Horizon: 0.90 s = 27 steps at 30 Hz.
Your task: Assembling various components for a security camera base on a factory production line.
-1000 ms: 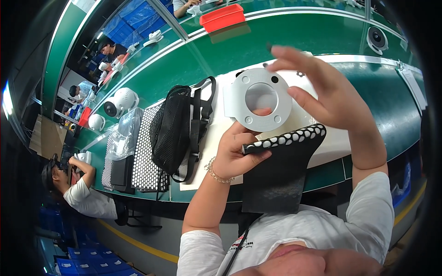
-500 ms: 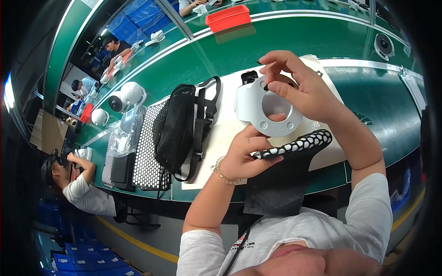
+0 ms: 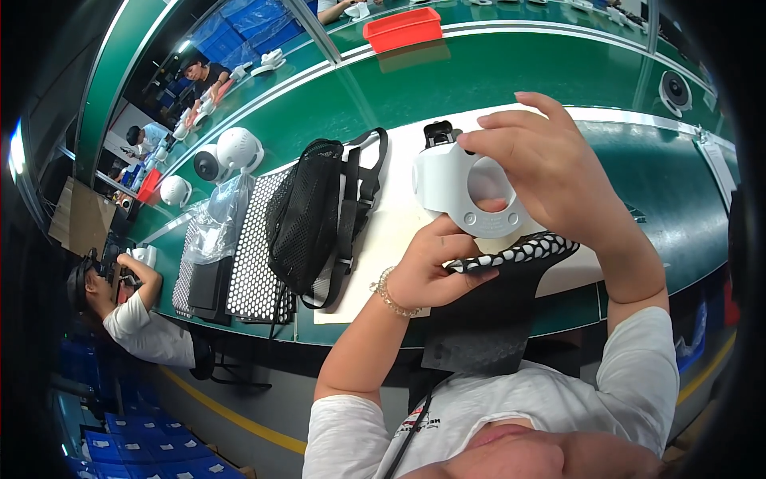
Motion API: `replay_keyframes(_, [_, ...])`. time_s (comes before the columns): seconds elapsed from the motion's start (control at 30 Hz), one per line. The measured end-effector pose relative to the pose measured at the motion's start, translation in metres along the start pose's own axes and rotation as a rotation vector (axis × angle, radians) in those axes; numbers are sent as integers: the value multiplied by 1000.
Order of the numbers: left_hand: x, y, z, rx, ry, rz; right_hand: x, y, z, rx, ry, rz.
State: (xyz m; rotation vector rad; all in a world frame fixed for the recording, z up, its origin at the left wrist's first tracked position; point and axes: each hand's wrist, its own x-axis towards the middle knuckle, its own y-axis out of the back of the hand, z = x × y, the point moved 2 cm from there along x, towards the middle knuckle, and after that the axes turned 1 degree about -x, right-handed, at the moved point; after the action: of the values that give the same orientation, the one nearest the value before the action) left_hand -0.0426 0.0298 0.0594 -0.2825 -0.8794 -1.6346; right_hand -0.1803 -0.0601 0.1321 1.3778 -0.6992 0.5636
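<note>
My left hand is closed on a white plastic part with a ring-shaped end, one fingertip showing through the ring's opening. A black fitting shows at the part's far end. Between the thumb and fingers of the same hand is the edge of a black piece with white dots; a dark sheet hangs below it. My right hand covers the ring's right side. Its thumb and a finger come together at the upper rim beside a tiny black bit, too small to name; other fingers stretch out.
Left of my hands lie a black mesh bag with straps, dotted sheets and a clear plastic bag. White rounded devices stand beyond them. A red bin sits across the bench. A co-worker sits at far left.
My right hand has turned and come lower over the ring, its fingertips now at the rim's upper left. The white part has tilted slightly, showing more of the black fitting.
</note>
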Motion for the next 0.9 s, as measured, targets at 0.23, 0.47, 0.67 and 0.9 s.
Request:
replay_keyframes(0.23, [-2, 2, -3, 33, -4, 34, -5, -4, 3, 143, -105, -39])
replay_keyframes(0.47, [-5, 4, -6, -56, -23, 115, -4, -21, -3, 480, -206, -183])
replay_keyframes(0.67, [-4, 6, -6, 17, -18, 68, -4, -22, -6, 374, -180, -164])
replay_keyframes(0.9, [-8, 3, -9, -29, 30, 80, -3, -21, -9, 319, -91, -166])
